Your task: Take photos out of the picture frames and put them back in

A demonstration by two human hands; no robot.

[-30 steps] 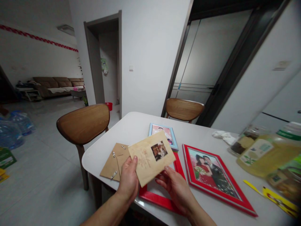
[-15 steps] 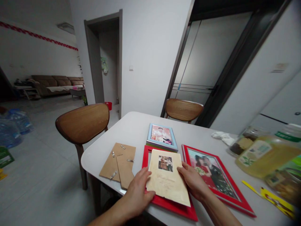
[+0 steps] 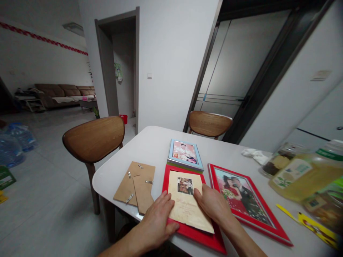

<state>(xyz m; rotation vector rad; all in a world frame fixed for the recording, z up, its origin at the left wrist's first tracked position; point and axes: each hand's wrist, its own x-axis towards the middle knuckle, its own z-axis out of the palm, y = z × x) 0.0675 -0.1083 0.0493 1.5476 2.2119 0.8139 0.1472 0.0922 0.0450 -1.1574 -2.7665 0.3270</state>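
A cream printed sheet (image 3: 187, 207) with a small photo lies over a red frame (image 3: 198, 237) near the table's front edge. My left hand (image 3: 158, 217) rests, fingers apart, on the frame's left side and the sheet's left edge. My right hand (image 3: 214, 203) lies on the sheet's right edge, its fingertips beside the small photo; its fingers are partly hidden. To the left is a brown backing board (image 3: 125, 184) with metal clips and a stand leg. Behind the red frame lies a light blue framed picture (image 3: 184, 152). A second red framed picture (image 3: 241, 192) is at the right.
At the right of the white table (image 3: 150, 142) stand an oil bottle (image 3: 297, 175) and clear jars (image 3: 281, 159). A yellow cutter (image 3: 316, 228) and a white tissue (image 3: 254, 155) lie nearby. Wooden chairs (image 3: 96, 139) flank the table.
The cream sheet has shifted left and sits more squarely over the red frame. My right hand has moved left with it, further onto the sheet. My left hand has barely moved.
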